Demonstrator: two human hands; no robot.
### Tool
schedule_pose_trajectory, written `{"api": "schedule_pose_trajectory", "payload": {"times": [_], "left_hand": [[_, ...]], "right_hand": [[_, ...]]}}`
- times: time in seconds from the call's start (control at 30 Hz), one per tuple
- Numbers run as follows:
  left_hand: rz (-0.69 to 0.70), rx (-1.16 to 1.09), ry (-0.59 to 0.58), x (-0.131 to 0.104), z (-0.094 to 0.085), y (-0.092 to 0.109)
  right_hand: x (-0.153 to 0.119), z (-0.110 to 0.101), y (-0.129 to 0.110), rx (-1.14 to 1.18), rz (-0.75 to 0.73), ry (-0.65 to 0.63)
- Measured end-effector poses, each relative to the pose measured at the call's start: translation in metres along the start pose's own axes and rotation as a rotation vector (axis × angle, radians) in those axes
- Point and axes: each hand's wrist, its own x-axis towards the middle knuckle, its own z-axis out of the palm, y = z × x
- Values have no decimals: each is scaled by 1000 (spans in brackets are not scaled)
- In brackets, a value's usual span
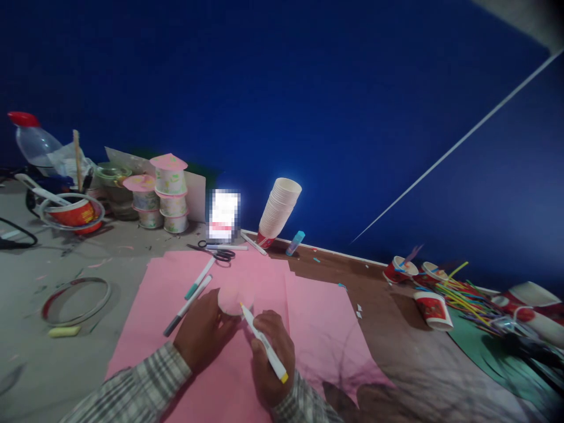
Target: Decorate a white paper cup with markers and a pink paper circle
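My left hand (205,326) is closed on a round pink paper piece (230,296), keeping it just above the pink sheets (211,376); whether a cup sits under it is hard to make out. Between the fingers of my right hand (274,355) is a white marker (264,343) with a yellow end, and its yellow tip is at the near edge of the round piece. Left of my hands lie a grey-ended marker (187,305) and a green-ended marker (200,278). Black scissors (222,254) lie beyond them.
Stacked cup towers with pink paper roofs (171,176) stand at the back left, near a red bowl (73,212). A leaning stack of paper cups (278,208) and a glue stick (295,242) are by the wall. A tape ring (77,301) lies left; colourful pipe cleaners (467,299) lie right.
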Motion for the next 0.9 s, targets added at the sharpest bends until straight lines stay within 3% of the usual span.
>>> {"api": "schedule_pose_trajectory", "payload": {"times": [0.3, 0.53, 0.9], "left_hand": [[47, 6, 0, 1, -1, 0], [-6, -16, -10, 0, -1, 1], [-25, 0, -2, -1, 1, -1]], "right_hand": [[5, -6, -9, -11, -1, 9], [4, 0, -5, -28, -21, 57], [8, 6, -2, -44, -4, -13]]}}
